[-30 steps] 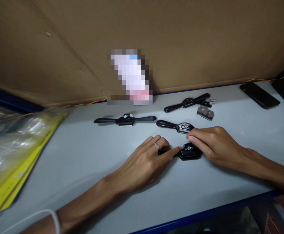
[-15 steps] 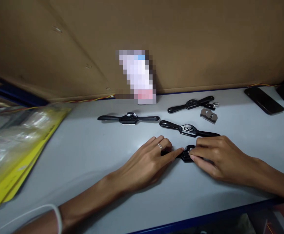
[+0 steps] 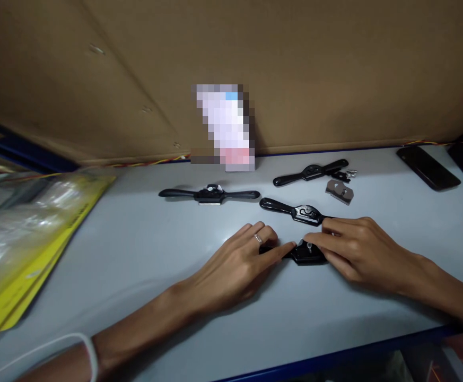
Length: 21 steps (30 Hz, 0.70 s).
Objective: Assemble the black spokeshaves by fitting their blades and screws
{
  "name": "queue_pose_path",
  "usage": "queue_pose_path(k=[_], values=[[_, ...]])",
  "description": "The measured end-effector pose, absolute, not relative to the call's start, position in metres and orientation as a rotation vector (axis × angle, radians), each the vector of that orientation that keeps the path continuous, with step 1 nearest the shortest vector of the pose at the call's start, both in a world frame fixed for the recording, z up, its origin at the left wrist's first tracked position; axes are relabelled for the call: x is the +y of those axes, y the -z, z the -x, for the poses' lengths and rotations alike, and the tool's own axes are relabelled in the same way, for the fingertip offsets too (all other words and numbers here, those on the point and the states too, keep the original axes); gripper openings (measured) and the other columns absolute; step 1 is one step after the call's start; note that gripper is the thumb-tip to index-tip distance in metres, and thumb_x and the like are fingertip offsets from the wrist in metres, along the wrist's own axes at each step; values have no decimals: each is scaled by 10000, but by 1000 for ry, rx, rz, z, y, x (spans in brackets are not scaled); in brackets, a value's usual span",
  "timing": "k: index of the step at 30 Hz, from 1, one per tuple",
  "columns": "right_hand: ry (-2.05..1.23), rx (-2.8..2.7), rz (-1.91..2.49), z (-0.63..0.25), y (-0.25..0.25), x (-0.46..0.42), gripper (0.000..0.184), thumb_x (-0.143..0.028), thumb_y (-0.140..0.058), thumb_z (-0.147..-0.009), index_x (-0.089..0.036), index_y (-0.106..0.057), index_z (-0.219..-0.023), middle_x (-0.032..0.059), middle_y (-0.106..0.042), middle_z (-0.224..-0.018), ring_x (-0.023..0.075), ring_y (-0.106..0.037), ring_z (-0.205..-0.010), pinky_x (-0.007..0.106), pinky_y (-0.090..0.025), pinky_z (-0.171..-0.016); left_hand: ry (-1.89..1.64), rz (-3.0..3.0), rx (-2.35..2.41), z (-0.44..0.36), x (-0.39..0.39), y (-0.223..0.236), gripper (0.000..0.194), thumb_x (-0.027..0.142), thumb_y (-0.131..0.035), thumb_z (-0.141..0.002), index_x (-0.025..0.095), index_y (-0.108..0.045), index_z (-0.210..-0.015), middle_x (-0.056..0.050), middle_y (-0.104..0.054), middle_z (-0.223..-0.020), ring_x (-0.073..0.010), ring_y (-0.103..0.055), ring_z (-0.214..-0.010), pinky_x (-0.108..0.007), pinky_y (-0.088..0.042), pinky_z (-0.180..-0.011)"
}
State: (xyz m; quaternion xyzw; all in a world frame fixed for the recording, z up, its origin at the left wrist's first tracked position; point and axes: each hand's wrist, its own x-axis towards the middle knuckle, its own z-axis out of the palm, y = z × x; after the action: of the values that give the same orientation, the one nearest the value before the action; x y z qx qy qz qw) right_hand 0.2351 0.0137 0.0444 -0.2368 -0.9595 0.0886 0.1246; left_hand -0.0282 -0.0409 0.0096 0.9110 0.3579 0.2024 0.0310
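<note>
A black spokeshave (image 3: 309,259) lies on the table in front of me, a small silver screw (image 3: 309,247) showing at its middle. My left hand (image 3: 247,260) is closed around its left handle, index finger stretched toward the body. My right hand (image 3: 354,249) covers the right handle, its fingers bent and the index fingertip on the top of the body. A tiny glint shows between the right fingers, too small to name. Just behind lies a second spokeshave body (image 3: 307,213), its right end hidden by my right hand.
Farther back are a spokeshave with its blade (image 3: 210,195), another bare body (image 3: 311,172), a blade (image 3: 339,192) and small screws (image 3: 351,173). Yellow cards with clear plastic packs (image 3: 52,265) lie left. A dark phone (image 3: 429,168) rests right. A cardboard wall (image 3: 334,69) stands behind.
The right thumb and index finger have come away from the screw, which is now in plain view. The right index fingertip has shifted slightly up and left. The left hand has barely moved.
</note>
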Motion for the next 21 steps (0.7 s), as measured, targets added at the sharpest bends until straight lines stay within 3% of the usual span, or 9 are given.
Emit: queue_pose_path(k=[6, 14, 21], values=[[-346, -2799, 649, -237, -42, 24, 235, -291, -529, -1028, -203, -734, -1104, 43, -671, -876, 135, -554, -688, 269, -342, -589, -646, -2759, 1137, 29, -41, -9, 362, 112, -443, -1026, 188, -605, -1341, -74, -598, -975, -194, -527, -850, -316, -452, -722], [-484, -2783, 676, -232, -38, 26, 183, -302, -579, -1012, -200, -719, -1069, 44, -684, -911, 140, -581, -717, 270, -381, -626, -603, -2718, 1124, 29, -43, -12, 387, 114, -460, -1016, 195, -577, -1376, -71, -594, -985, -186, -526, -837, -323, -464, -747], [-569, -2927, 809, -236, -50, 24, 317, -370, -742, -879, -183, -685, -1129, 77, -680, -1021, 223, -624, -870, 342, -474, -700, -531, -2659, 1117, 30, -43, -14, 499, 120, -466, -963, 195, -491, -1455, -56, -587, -963, -188, -522, -808, -340, -462, -758]])
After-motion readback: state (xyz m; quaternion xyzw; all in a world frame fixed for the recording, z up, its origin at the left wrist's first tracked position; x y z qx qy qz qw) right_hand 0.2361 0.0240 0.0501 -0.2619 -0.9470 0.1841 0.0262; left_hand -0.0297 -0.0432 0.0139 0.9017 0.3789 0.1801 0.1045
